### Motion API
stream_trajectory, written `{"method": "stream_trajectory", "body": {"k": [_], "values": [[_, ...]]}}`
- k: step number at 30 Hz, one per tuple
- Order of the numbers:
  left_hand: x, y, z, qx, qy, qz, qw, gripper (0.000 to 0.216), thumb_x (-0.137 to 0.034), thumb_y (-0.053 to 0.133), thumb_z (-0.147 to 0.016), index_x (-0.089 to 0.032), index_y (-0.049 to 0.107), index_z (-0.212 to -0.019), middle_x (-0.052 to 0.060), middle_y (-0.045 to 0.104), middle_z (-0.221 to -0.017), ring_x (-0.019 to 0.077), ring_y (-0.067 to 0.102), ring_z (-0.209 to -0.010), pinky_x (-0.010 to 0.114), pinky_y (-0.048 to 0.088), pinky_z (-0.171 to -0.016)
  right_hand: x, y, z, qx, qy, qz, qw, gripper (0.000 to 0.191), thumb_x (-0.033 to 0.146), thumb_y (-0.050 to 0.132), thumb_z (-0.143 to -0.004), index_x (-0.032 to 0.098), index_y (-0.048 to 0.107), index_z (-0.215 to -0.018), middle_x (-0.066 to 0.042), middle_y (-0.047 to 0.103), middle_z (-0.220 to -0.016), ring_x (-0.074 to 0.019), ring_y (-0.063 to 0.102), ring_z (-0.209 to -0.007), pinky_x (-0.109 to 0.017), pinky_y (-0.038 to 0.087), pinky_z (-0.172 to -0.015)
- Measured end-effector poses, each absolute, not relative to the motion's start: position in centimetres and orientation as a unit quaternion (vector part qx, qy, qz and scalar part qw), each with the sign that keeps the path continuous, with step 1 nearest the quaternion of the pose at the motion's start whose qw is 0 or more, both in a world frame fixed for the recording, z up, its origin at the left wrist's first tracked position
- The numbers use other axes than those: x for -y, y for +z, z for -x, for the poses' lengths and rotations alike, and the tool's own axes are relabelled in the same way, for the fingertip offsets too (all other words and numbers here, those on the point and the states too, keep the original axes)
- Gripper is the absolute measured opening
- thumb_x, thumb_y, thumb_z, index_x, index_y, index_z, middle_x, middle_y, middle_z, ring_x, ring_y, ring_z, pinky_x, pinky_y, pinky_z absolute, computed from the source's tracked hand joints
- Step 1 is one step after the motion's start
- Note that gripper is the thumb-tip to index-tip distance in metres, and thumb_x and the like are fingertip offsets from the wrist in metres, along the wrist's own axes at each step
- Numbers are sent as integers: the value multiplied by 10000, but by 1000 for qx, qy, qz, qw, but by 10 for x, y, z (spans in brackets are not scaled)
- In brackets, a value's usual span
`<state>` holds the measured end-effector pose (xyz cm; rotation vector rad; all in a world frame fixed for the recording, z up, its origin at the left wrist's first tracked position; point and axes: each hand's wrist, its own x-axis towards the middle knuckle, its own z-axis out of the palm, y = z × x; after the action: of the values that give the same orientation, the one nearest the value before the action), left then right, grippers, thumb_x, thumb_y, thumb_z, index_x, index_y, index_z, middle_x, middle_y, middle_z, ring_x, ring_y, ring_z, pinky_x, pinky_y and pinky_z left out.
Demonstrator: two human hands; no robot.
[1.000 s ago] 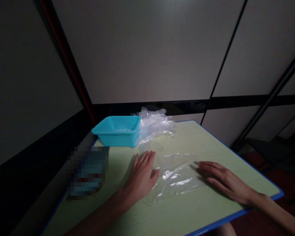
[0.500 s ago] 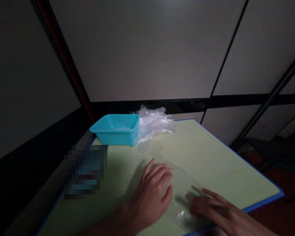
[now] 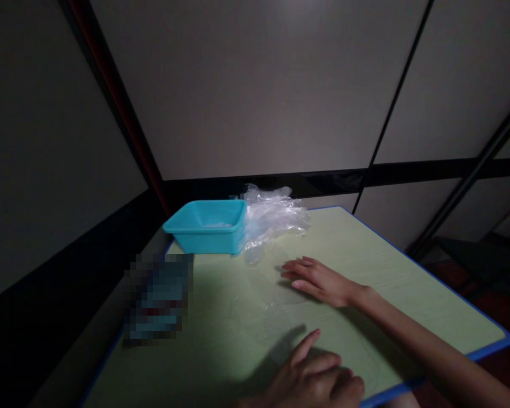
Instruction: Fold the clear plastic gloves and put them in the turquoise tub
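My right hand (image 3: 318,280) lies low over the middle of the table with its fingers stretched out, touching or just above a thin clear plastic glove (image 3: 277,318). The glove is spread flat and so see-through that its outline is hard to follow. Near the front edge is my left hand (image 3: 317,377), index finger extended and the others loosely bent, with nothing visible in it. A heap of clear plastic gloves (image 3: 276,215) lies at the back of the table, against a turquoise basin (image 3: 208,242).
The pale yellow-green table (image 3: 221,317) has a blue edge. On its left side is a blurred-out dark teal item (image 3: 161,300). Light panels (image 3: 259,90) with dark strips rise right behind the table, and a dark seat-like shape (image 3: 484,260) stands to the right.
My right hand has moved from the front edge forward and left to the middle of the table. My left hand has drawn back toward the front edge and right.
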<state>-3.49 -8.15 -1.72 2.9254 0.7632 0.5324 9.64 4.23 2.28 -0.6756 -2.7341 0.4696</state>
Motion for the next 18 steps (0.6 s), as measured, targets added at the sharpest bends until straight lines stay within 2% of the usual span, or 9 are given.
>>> {"method": "stream_trajectory", "body": {"k": [2, 8, 15, 18], "values": [[83, -16, 36, -241, 175, -953, 49, 92, -223, 461, -877, -185, 505, -948, -54, 662, -844, 94, 596, -880, 394, 179, -1051, -41, 19, -105, 944, 158, 253, 139, 362, 382, 315, -913, 206, 477, -1186, -73, 518, -1221, -219, 440, -1138, -460, 277, -989], [82, -15, 42, -200, 195, -957, 75, 123, -199, 400, -903, -186, 495, -980, -24, 638, -1025, 77, 584, -944, 335, 180, -1054, -29, 11, -153, 912, 151, 355, 137, 391, 399, 342, -899, 222, 431, -1236, -77, 490, -1258, -233, 439, -1144, -490, 245, -1006], [83, 14, 52, -216, 144, -959, 115, 190, -183, 466, -864, -177, 475, -1054, -16, 623, -1036, 85, 572, -945, 274, 234, -1035, -26, 6, -180, 877, 151, 420, 176, 399, 397, 344, -892, 214, 413, -1241, -95, 548, -1182, -235, 504, -1066, -453, 376, -924], [83, 19, 53, -224, 141, -958, 110, 196, -171, 470, -852, -172, 482, -1048, -15, 628, -1007, 91, 581, -916, 275, 245, -1030, -38, 1, -181, 865, 158, 434, 198, 403, 404, 346, -887, 198, 420, -1226, -94, 580, -1138, -234, 518, -1051, -438, 390, -911]]}}
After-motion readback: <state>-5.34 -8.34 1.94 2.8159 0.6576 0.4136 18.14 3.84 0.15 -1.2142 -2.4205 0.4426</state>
